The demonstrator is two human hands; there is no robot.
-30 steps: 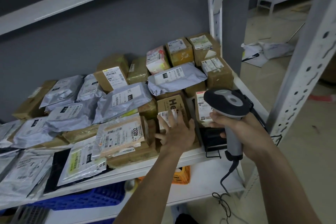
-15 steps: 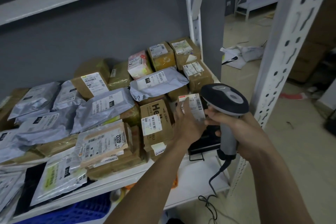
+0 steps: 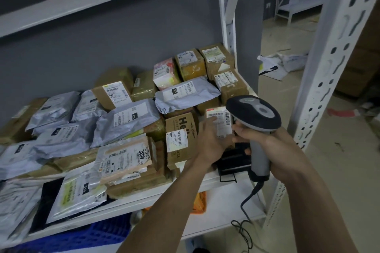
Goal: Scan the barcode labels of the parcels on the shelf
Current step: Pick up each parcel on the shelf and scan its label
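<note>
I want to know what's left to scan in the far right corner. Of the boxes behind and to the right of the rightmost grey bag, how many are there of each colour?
Brown cardboard boxes: 3
Pink-and-white box: 1
Total: 4

blue crate (image 3: 82, 238) below; crumpled paper (image 3: 275, 65) on floor

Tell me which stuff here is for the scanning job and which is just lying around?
For the job:
- barcode scanner in the right hand
- small labelled parcel under the left hand
- other parcels on the shelf

Just lying about:
- crumpled papers on the floor
- blue crate below
- orange box below
</note>
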